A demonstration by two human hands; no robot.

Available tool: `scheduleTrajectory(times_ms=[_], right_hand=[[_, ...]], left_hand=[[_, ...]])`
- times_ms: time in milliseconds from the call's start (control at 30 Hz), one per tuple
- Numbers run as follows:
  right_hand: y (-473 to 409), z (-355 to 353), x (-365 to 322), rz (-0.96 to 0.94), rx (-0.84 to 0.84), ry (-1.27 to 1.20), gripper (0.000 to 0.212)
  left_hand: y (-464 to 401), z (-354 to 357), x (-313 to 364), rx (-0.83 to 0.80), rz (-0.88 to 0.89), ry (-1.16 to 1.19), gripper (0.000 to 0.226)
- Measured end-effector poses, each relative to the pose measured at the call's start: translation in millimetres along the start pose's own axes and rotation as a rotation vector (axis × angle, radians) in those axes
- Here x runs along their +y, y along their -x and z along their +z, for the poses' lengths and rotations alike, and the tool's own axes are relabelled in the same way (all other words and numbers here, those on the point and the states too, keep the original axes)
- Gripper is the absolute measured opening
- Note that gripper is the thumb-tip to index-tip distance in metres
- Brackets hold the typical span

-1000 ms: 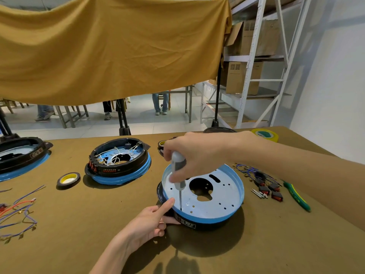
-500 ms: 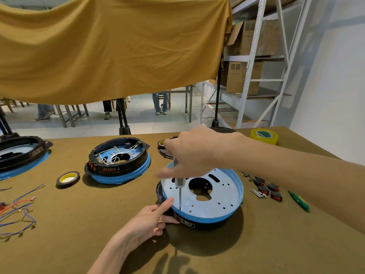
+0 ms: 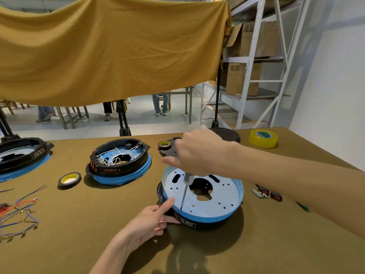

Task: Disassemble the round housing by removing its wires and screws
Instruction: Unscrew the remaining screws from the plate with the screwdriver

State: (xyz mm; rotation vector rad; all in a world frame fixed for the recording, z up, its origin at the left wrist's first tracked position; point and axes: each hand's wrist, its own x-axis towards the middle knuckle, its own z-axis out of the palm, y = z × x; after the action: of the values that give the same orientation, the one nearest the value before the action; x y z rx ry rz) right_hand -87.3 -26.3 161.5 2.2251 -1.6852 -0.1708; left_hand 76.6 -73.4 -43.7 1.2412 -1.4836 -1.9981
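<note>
While the left hand [image 3: 150, 218] holds the near edge of the round housing [image 3: 203, 196] on the brown table [image 3: 98, 234], thumb and finger pressing its side, the right hand [image 3: 197, 153] wraps around the top of a screwdriver [image 3: 184, 191]. Its tip touches the plate. Farther back sits another housing [image 3: 120, 161] full of wires.

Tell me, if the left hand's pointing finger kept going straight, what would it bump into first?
Probably the screwdriver shaft. The left hand points up and right over the round housing rim, though depth is unclear.
</note>
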Motion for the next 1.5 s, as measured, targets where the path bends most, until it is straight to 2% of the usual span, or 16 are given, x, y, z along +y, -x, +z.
scheduleTrajectory(times_ms=[100, 200, 300, 467, 600, 700, 867, 967, 1000, 1067, 1133, 1233, 1300, 1367, 1433, 1500], right_hand=[[0, 2, 6, -0.016, -0.006, 0.008, 0.052], [-1, -4, 11, -0.146, -0.053, -0.254, 0.024], [0, -7, 9, -0.200, -0.142, -0.415, 0.035], [1, -5, 4, -0.038, -0.020, -0.019, 0.066], [-1, -8, 7, -0.158, -0.167, -0.293, 0.025], [2, -14, 6, -0.216, -0.226, -0.402, 0.040], [8, -7, -5, -0.049, 0.025, 0.130, 0.055], [9, -11, -2, -0.188, -0.041, -0.132, 0.022], [9, -15, -1, -0.235, -0.099, -0.258, 0.020], [10, -20, 1, -0.288, -0.213, -0.404, 0.034], [11, -16, -4, -0.259, -0.148, -0.259, 0.035], [11, -11, -10, -0.125, 0.084, 0.007, 0.051], [8, -10, -8, -0.158, 0.040, -0.059, 0.041], [6, -14, -3, -0.223, -0.099, -0.246, 0.012], [8, -18, -1, -0.255, -0.186, -0.306, 0.037], [8, -12, -5, -0.211, -0.042, -0.156, 0.037]], left_hand=[[1, 0, 1, 0.012, 0.004, -0.004, 0.084], [2, 0, 1, 0.011, 0.002, -0.002, 0.087], [2, 2, 2, 0.017, -0.006, 0.004, 0.085], [3, 1, -1, 0.024, 0.019, -0.011, 0.088], [1, 1, -1, 0.032, 0.010, -0.009, 0.093], [0, 0, -1, 0.028, 0.001, -0.011, 0.093], [0, -2, -3, 0.025, 0.006, -0.001, 0.092], [-1, -2, -2, 0.005, 0.002, 0.006, 0.093], [-1, -2, -1, -0.001, 0.000, 0.008, 0.094], [-1, -2, -1, 0.000, -0.006, 0.013, 0.094], [-1, -1, -1, 0.003, -0.001, 0.010, 0.092], [0, -1, -1, 0.011, 0.010, 0.006, 0.093], [1, -1, -2, 0.007, 0.011, 0.005, 0.094], [1, -1, -2, 0.003, 0.007, 0.003, 0.097], [1, -1, -2, 0.008, 0.009, 0.010, 0.098], [1, -1, -2, 0.007, 0.010, 0.013, 0.096]])
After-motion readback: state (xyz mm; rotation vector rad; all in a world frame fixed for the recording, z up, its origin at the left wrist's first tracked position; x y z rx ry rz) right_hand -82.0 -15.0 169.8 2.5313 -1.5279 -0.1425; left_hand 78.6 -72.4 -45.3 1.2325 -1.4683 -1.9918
